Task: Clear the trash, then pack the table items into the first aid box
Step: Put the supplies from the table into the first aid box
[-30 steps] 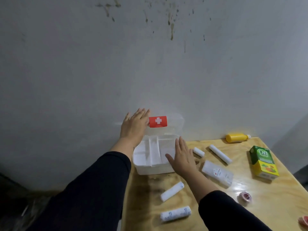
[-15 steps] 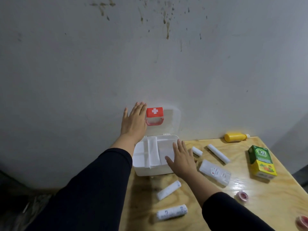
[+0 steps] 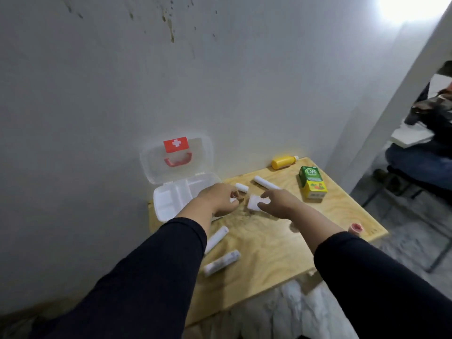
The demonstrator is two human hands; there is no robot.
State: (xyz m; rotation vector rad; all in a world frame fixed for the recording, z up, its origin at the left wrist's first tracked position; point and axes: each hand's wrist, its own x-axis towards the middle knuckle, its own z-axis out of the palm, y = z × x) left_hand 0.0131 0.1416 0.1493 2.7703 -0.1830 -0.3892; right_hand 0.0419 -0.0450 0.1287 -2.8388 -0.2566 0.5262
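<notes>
- First aid box [image 3: 171,201] lies open at the table's [image 3: 269,245] far left corner, lid against the wall.
- Left hand [image 3: 220,203] pinches a small white roll [image 3: 232,199] beside the box.
- Right hand [image 3: 278,204] grips a white packet [image 3: 254,206] mid-table.

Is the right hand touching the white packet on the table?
Touching. The head view shows the right hand with fingers lying on the white packet.
</notes>
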